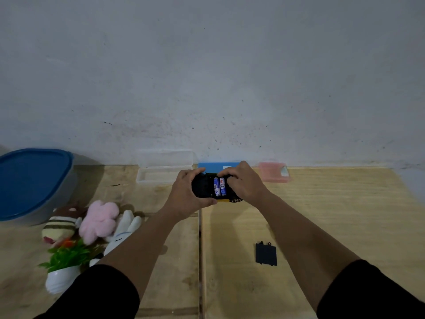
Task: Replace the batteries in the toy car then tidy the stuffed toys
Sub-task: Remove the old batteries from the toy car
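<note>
Both hands hold the car (202,187) upside down above the far middle of the bench (322,215). The left hand (186,192) grips its left end, thumb along the near side. The right hand (245,183) curls over the right end, fingertips at the open battery bay, where two blue-and-white batteries (219,186) lie side by side. The black cover (266,253) lies flat on the bench, nearer the person and well apart from the car. The stuffed toys (92,223) lie heaped at the left, just beside a potted plant (66,263) and near a blue-lidded tub (32,183). A clear case (164,168), a blue box (213,165) and a pink box (272,172) sit along the wall.
</note>
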{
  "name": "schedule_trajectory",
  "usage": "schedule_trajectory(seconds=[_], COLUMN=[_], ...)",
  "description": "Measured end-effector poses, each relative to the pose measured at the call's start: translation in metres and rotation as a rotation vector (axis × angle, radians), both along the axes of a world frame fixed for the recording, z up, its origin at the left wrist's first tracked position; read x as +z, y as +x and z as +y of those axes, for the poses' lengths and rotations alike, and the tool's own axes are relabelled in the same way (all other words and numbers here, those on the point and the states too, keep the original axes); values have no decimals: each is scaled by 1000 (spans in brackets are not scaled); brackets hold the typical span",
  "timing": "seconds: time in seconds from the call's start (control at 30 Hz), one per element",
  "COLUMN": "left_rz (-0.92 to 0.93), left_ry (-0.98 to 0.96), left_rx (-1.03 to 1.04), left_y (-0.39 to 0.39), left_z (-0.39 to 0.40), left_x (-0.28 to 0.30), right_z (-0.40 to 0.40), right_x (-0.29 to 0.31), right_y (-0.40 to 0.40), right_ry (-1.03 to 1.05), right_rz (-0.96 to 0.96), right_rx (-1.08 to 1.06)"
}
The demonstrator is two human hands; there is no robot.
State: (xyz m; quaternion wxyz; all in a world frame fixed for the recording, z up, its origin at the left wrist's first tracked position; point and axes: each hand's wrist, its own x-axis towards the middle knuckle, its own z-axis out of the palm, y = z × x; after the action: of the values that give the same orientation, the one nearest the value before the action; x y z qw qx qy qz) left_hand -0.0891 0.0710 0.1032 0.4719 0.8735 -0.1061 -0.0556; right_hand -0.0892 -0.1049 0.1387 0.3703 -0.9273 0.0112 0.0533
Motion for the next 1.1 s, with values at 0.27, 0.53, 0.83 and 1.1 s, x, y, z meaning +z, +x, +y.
schedule_trajectory(seconds=[0.27,0.53,0.83,1.1], left_rz=[-27,-24,-34,-41], left_ry=[-2,-36,-60,-62], left_rx=[-3,-8,55,67], left_y=[-4,-14,-10,-3], left_z=[-2,-12,-10,-4], left_x=[5,4,7,7], right_z=[-1,9,14,-2], right_x=[3,2,1,11], right_y=[-3,-4,-16,-9], right_ry=[-54,-72,68,-15], right_rz=[7,48,-84,-41], right_rx=[-3,-9,42,36])
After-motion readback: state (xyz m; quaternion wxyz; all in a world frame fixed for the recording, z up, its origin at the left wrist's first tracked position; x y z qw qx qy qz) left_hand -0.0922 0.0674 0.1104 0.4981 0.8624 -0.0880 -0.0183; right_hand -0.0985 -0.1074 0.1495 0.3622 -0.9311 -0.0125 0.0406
